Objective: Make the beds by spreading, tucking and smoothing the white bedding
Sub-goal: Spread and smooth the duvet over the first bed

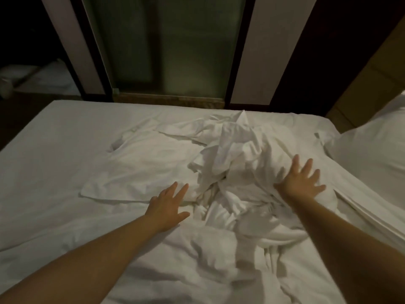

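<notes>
We are at the spreading step: our left hand (167, 206) and right hand (300, 179), fingers spread flat and holding nothing, flank the crumpled white bedding (228, 170) heaped between them. Next, probably, finding an edge to pull outward.

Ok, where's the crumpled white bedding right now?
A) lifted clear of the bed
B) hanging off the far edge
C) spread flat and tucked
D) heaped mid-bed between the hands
D: the crumpled bedding lies in a heap in the middle of the bed, with the left hand at its near-left and the right hand at its right, both with fingers spread.
</notes>
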{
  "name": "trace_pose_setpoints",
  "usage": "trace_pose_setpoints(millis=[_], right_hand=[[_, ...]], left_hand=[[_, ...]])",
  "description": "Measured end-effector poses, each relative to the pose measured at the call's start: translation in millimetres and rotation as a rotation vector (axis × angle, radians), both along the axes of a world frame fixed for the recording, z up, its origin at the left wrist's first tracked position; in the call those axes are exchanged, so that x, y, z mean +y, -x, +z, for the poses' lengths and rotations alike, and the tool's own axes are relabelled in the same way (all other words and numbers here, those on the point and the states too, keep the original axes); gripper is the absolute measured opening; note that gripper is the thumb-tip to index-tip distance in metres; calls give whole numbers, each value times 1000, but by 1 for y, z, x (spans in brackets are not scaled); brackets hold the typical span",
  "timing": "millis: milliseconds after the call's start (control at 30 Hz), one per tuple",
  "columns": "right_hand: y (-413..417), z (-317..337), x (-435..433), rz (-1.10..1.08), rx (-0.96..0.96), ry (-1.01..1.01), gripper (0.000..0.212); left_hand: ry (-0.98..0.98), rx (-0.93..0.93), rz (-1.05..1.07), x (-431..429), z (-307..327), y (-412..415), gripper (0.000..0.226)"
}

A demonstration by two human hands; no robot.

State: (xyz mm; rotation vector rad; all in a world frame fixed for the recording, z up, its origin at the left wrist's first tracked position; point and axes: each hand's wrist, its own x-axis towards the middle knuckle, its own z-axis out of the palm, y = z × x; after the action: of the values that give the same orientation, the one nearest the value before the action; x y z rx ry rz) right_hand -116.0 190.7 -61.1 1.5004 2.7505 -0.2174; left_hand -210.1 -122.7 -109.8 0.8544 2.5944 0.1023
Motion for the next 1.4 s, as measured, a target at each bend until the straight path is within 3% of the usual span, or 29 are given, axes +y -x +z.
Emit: trace_pose_setpoints(millis=[133,200,300,333,400,500,567,600,667,733,800,900,967,1033,1133,1233,1333,1400], right_hand=[[28,0,54,-78,-131,218,129],[46,-14,59,-65,-109,343,134],[70,-21,56,78,-15,355,62],[79,-22,53,139,36,363,48],[93,-20,40,241,184,407,37],[103,-11,21,345,384,636,31],[101,-1,16,369,386,809,26],[99,4,18,383,346,877,27],[96,12,27,396,150,970,30],[95,20,40,386,-69,943,41],[99,11,51,340,-97,724,64],[91,-29,40,255,-206,472,113],[79,-60,15,209,-336,464,121],[72,-76,-6,175,-364,464,108],[66,-73,-28,204,-381,411,70],[50,-67,-44,258,-406,374,62],[22,-53,-33,278,-155,348,28],[-4,-31,-11,165,25,288,22]], left_hand=[[-37,-17,-22,49,-1,36,87],[-84,-28,-36,86,4,51,94],[-167,-6,-64,144,15,69,107],[-179,18,-77,161,20,73,110],[-178,101,-96,190,25,82,116],[-102,279,-144,223,27,96,119],[-31,335,-222,234,28,106,115],[7,294,-266,236,30,107,107],[5,40,-320,233,26,100,73],[-25,-261,-310,223,16,81,51],[-8,-410,-337,214,6,58,51],[46,-441,-497,207,-3,32,45],[27,-405,-559,197,1,22,40],[50,-369,-598,181,4,16,40],[97,-279,-615,154,6,6,32],[68,-248,-649,136,12,-5,27],[-23,-230,-639,112,13,0,53],[-42,-116,-566,94,13,15,61]])
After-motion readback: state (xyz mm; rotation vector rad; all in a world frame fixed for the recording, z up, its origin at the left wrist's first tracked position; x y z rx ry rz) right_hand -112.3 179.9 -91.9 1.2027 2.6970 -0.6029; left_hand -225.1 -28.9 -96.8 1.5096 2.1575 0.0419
